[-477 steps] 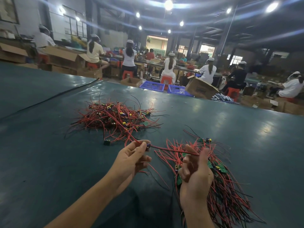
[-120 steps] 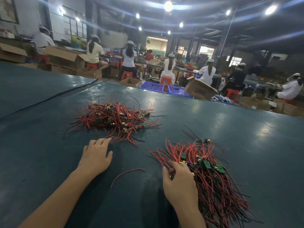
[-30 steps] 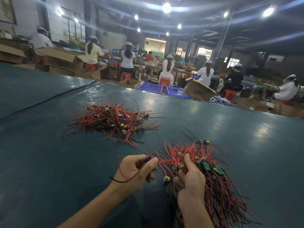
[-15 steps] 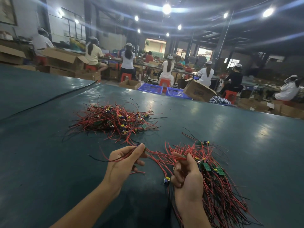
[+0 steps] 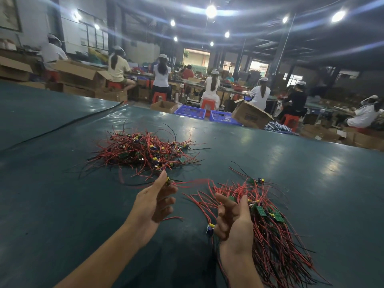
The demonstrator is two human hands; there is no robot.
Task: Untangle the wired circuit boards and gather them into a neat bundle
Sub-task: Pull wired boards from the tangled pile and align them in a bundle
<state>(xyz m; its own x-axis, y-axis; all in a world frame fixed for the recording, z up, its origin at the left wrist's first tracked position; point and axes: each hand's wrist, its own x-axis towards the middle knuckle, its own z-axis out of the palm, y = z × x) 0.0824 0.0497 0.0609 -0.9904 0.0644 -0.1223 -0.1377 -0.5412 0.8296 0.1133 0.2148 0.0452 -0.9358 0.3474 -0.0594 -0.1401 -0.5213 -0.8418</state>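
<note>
Work table (image 5: 291,154): a broad surface under a dark-teal cover that carries everything named here.
Combed bundle (image 5: 272,235): red and black wires with small green circuit boards, lying on the table. It is the landmark for every place below. Its long axis runs from the loose wire ends at the near right up to the boards at its far end.
Tangled heap (image 5: 145,150): a knotted mound of red-wired boards, far-left of the combed bundle and well apart from it.
Right hand (image 5: 235,221): at the combed bundle's left edge with its fingers curled. I cannot tell whether they clamp any wire.
Left hand (image 5: 154,202): left of the combed bundle, between it and the tangled heap. Its thumb and fingertips are pinched together on one board.
Pinched board (image 5: 168,181): a small board with a yellow part. Its red lead (image 5: 193,181) trails rightward toward the combed bundle's far end.
Turning relation: the combed bundle lies right of the pinched board, so the carry is probably rightward, with the lead swung parallel to the bundle's axis. The right hand is the nearer one to receive it.
In the way: a stray red wire (image 5: 173,218) lies on the table left of the combed bundle. A small blue-and-yellow part (image 5: 210,228) sits just beside the right hand's heel. Either could snag.
</note>
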